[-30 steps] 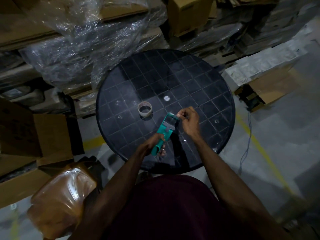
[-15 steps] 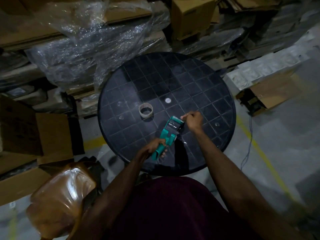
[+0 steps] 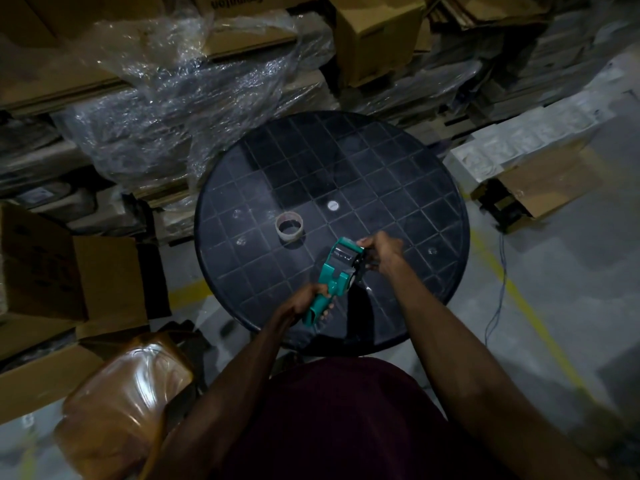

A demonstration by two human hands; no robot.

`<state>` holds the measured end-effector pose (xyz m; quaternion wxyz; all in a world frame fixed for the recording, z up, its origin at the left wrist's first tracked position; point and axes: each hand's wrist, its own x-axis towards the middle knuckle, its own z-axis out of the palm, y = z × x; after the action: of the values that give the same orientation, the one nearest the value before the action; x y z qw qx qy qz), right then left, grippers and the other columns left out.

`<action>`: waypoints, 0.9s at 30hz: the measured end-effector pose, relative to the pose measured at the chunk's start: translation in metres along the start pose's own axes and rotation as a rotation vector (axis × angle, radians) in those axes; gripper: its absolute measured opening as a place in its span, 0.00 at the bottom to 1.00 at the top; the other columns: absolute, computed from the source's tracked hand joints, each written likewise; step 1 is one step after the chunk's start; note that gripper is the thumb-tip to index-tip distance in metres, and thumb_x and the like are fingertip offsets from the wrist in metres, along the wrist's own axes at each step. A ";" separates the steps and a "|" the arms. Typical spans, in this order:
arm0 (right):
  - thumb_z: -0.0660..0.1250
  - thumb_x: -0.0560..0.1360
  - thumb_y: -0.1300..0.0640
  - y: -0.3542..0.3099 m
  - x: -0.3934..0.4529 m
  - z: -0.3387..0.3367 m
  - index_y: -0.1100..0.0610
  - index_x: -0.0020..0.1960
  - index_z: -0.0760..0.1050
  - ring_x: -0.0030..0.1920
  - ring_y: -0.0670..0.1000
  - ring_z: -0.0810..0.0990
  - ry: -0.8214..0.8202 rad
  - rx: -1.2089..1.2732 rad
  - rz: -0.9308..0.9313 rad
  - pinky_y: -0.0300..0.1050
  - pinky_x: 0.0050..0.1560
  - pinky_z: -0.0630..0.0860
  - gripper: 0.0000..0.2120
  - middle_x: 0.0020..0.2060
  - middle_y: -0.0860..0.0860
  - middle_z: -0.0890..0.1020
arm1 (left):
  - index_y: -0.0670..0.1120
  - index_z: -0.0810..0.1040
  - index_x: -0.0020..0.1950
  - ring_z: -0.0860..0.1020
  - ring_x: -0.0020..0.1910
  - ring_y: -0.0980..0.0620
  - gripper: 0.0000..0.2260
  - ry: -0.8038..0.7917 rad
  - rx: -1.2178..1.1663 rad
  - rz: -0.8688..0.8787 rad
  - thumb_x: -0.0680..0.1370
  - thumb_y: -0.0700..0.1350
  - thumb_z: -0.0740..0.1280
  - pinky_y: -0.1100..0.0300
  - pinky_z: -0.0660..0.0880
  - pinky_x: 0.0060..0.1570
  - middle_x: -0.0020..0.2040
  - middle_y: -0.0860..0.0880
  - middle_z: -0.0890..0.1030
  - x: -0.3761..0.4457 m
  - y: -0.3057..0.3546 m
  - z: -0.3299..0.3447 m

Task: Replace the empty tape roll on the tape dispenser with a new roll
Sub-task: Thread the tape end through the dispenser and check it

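A teal tape dispenser [image 3: 335, 274] is held above the near part of a round black table [image 3: 429, 188]. My left hand [image 3: 304, 301] grips its handle from below. My right hand [image 3: 381, 249] pinches at the dispenser's head on the right side, where a clear roll of tape sits; what the fingertips hold is too dark to make out. An empty cardboard tape core [image 3: 289, 226] stands on the table, left of the dispenser and apart from both hands.
Cardboard boxes [image 3: 377, 36] and plastic-wrapped stacks [image 3: 180, 109] crowd behind and left of the table. An open box [image 3: 69, 268] and a brown wrapped bundle [image 3: 121, 403] sit at the left. A cable [image 3: 498, 282] trails on the grey floor at right.
The dispenser and both hands have shifted slightly lower and right over the table. My right hand stays at the dispenser's head. The empty core has not moved.
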<state>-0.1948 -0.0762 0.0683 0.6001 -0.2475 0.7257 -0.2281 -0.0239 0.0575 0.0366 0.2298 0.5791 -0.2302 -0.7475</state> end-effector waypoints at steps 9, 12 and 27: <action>0.62 0.74 0.57 -0.002 0.000 -0.003 0.55 0.41 0.82 0.29 0.51 0.74 -0.042 0.029 0.115 0.42 0.37 0.72 0.10 0.30 0.51 0.80 | 0.39 0.76 0.49 0.76 0.26 0.51 0.15 -0.025 -0.064 0.000 0.66 0.45 0.62 0.63 0.73 0.26 0.35 0.45 0.77 -0.001 -0.002 0.002; 0.62 0.74 0.58 -0.001 0.002 -0.005 0.55 0.38 0.81 0.27 0.50 0.71 -0.007 0.028 0.084 0.40 0.35 0.70 0.11 0.30 0.50 0.79 | 0.40 0.77 0.49 0.76 0.27 0.50 0.15 -0.038 -0.107 0.007 0.66 0.45 0.62 0.62 0.74 0.28 0.35 0.45 0.78 -0.004 -0.004 0.002; 0.59 0.70 0.30 0.075 0.005 0.013 0.53 0.58 0.76 0.38 0.56 0.80 -0.091 -0.065 0.146 0.47 0.34 0.78 0.30 0.45 0.55 0.81 | 0.33 0.77 0.53 0.82 0.32 0.47 0.23 -0.028 -0.404 0.114 0.63 0.44 0.62 0.61 0.80 0.32 0.39 0.40 0.84 -0.005 0.009 0.015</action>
<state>-0.1891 -0.0218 0.0156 0.6391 -0.2233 0.7209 -0.1484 -0.0368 0.0548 0.0498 0.3800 0.4968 -0.1114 -0.7723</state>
